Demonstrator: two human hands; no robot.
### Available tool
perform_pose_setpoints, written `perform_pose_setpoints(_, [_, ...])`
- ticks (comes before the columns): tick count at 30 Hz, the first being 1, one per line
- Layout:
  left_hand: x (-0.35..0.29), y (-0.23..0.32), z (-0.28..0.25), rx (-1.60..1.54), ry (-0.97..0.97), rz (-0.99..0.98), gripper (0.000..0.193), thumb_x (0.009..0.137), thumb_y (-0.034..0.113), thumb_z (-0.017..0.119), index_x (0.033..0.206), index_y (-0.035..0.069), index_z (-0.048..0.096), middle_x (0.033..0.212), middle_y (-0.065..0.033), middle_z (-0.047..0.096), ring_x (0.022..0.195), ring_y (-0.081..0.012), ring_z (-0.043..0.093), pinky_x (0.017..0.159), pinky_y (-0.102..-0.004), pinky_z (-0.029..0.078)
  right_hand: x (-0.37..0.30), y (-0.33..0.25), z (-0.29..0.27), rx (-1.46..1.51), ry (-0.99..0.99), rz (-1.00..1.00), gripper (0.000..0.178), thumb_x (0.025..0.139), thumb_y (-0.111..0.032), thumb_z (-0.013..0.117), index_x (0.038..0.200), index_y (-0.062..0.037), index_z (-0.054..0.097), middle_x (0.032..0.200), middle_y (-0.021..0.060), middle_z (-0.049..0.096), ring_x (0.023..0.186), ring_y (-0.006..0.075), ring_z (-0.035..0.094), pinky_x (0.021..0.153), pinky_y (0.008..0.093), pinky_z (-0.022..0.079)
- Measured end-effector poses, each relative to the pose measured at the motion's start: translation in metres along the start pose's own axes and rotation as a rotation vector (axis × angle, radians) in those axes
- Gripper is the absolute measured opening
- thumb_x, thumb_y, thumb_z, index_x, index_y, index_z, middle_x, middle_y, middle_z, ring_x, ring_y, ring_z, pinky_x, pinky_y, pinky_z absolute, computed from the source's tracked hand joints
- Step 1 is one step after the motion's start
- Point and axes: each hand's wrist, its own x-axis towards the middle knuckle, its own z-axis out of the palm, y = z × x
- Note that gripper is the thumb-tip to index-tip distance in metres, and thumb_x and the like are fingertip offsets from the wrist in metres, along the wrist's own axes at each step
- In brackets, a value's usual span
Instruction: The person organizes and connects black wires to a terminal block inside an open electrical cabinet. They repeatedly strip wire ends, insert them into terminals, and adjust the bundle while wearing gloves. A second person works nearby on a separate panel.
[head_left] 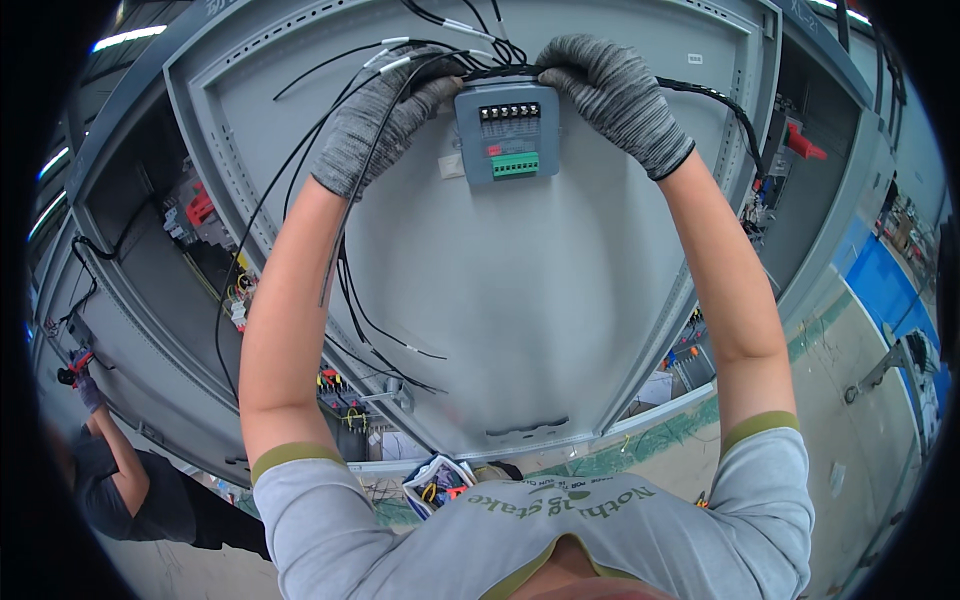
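Note:
Both my hands wear grey knit gloves and are raised to the inside of a grey cabinet door [510,300]. A black wire bundle [505,72] runs along the top edge of a grey box-shaped electrical module [470,150] fixed there. My left hand [392,112] pinches the bundle at the module's upper left corner, with loose black wires hanging over it. At the upper right corner my right hand [612,95] closes its fingers on the same bundle. The module's face carries a black screw terminal strip [510,112] and a green terminal block [515,165].
Loose black wires [365,330] dangle left of the module. A braided black harness [725,95] runs off to the right. Open cabinets with red handles [805,143] flank the door. At the far left a person [140,490] holds a red and black tool. A small bin [440,483] sits below.

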Motion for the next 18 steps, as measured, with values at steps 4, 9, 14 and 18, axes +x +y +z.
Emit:
perform_pose_setpoints(4, [-0.001,0.004,-0.004,0.041,-0.034,-0.057,0.031,0.089,0.030,0.062,0.111,0.008,0.066,0.095,-0.0068,0.066,0.088,-0.0169,0.061,0.079,-0.0300,0.049,0.005,-0.004,0.003,0.004,-0.049,0.029,0.020,0.086,-0.023,0.062,0.099,-0.0081,0.067,0.088,0.0113,0.067,0.084,0.0286,0.064,0.080,0.0370,0.051])
perform_pose_setpoints(9, [0.001,0.005,-0.005,0.026,-0.053,-0.104,0.033,0.089,0.036,0.062,0.111,0.011,0.067,0.083,-0.0033,0.065,0.078,-0.0127,0.059,0.075,-0.0297,0.049,0.012,-0.019,0.005,0.044,-0.107,0.099,0.020,0.087,-0.024,0.062,0.096,-0.0075,0.067,0.087,0.0108,0.067,0.082,0.0268,0.064,0.079,0.0366,0.051])
perform_pose_setpoints(14, [0.002,0.006,-0.008,0.118,-0.074,-0.014,0.033,0.090,0.034,0.062,0.113,0.010,0.066,0.092,-0.0065,0.067,0.086,-0.0132,0.060,0.082,-0.0290,0.049,0.012,-0.020,0.008,0.021,-0.076,0.123,0.019,0.087,-0.024,0.062,0.094,-0.0074,0.066,0.083,0.0096,0.067,0.077,0.0237,0.065,0.074,0.0353,0.052])
perform_pose_setpoints(18, [0.006,0.004,-0.002,0.000,-0.070,-0.050,0.033,0.090,0.031,0.063,0.114,0.008,0.064,0.097,-0.0075,0.068,0.090,-0.0146,0.061,0.084,-0.0290,0.048,0.008,-0.016,0.009,0.101,-0.033,0.116,0.018,0.086,-0.024,0.063,0.094,-0.0077,0.066,0.080,0.0092,0.067,0.074,0.0231,0.065,0.071,0.0351,0.052])
